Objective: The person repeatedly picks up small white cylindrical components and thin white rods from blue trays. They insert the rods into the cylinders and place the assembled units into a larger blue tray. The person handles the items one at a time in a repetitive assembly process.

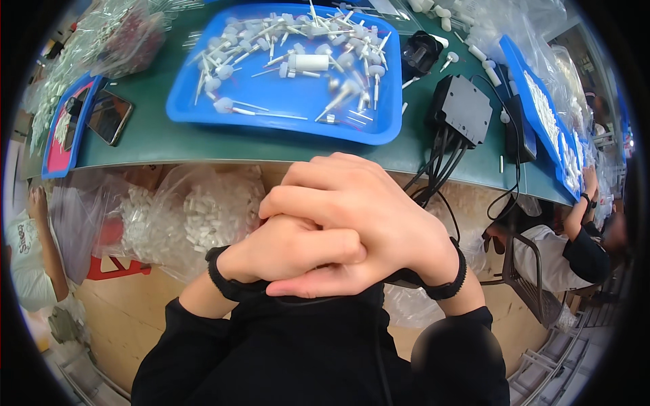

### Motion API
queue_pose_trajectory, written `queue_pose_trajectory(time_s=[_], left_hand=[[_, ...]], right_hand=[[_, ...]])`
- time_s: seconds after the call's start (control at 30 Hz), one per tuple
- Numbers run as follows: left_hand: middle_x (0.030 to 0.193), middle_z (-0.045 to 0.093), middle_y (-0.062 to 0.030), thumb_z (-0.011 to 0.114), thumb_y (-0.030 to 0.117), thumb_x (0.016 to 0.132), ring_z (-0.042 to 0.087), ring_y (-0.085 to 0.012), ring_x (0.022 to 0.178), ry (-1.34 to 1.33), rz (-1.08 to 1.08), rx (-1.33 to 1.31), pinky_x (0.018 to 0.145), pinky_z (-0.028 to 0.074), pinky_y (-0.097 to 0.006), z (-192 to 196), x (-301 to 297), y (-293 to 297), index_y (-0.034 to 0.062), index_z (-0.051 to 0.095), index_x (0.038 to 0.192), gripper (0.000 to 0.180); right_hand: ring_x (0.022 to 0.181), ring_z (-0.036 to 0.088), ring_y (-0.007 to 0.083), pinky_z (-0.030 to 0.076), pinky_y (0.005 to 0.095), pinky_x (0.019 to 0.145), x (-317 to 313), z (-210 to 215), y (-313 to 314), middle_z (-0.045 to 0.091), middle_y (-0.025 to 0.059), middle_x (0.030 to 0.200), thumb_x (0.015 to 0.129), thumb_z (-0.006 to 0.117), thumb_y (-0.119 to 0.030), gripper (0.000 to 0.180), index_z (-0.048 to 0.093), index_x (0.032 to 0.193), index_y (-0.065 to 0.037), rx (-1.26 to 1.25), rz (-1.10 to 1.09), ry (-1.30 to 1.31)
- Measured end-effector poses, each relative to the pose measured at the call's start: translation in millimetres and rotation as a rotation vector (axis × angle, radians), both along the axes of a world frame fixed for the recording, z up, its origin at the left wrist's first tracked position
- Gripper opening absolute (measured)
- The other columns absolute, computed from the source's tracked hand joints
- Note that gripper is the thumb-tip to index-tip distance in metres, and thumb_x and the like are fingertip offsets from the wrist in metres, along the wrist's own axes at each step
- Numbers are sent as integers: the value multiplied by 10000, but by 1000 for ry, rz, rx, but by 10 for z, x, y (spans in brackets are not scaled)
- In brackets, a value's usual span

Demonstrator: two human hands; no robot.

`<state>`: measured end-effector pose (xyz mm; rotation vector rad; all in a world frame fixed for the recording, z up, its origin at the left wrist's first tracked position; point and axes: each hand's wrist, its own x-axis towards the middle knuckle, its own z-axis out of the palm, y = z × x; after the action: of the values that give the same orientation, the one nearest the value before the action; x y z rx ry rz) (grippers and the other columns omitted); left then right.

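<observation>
Just short of the green desk's near edge, the person's two hands are clasped together. The right grip is closed over the left grip, its fingers folded across the back of that hand; the left is closed too, its own fingers mostly hidden underneath. No part shows in either, though I cannot tell whether anything small lies between the palms.

Straight beyond them, well clear of the fingers, a large blue tray rests on the desk. Slender white parts with rounded translucent caps lie heaped round its far side and both ends, pointing every way, and a stout white cylinder lies on its side near the middle. The tray's front wall is the part nearest the grips, with a strip of bare desk between.

To the tray's right is a dark box trailing black cables over the desk edge; to its left, a phone. Below the desk, left of the hands, sits a clear bag of small white pieces. Each wrist wears a black band.
</observation>
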<state>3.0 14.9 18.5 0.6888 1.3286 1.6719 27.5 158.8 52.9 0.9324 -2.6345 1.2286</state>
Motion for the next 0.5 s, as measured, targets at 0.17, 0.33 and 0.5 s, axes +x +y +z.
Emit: queue_pose_trajectory(time_s=[0.17,0.33,0.5], left_hand=[[637,549,-28,577,163,797,499,-94,605,-193,-19,23,515,379,-244,-21,-30,-40,33,613,725,153],[684,556,-6,598,194,842,497,-69,630,-263,-87,17,534,379,-229,104,-105,-83,14,617,801,186],[757,588,-5,642,148,801,487,-71,668,453,219,-109,587,377,-220,244,-494,-118,17,612,866,149]], right_hand=[[670,571,271,445,337,567,-3,-32,-31,568,69,732,612,766,-426,464,598,858,-71,-53,-27,-53],[713,594,276,467,319,602,-22,-20,-11,607,93,796,602,782,-418,514,610,920,-53,-66,-21,-97],[760,616,174,476,277,675,-229,32,542,645,90,836,650,780,-298,432,627,947,-23,-175,-331,74]])
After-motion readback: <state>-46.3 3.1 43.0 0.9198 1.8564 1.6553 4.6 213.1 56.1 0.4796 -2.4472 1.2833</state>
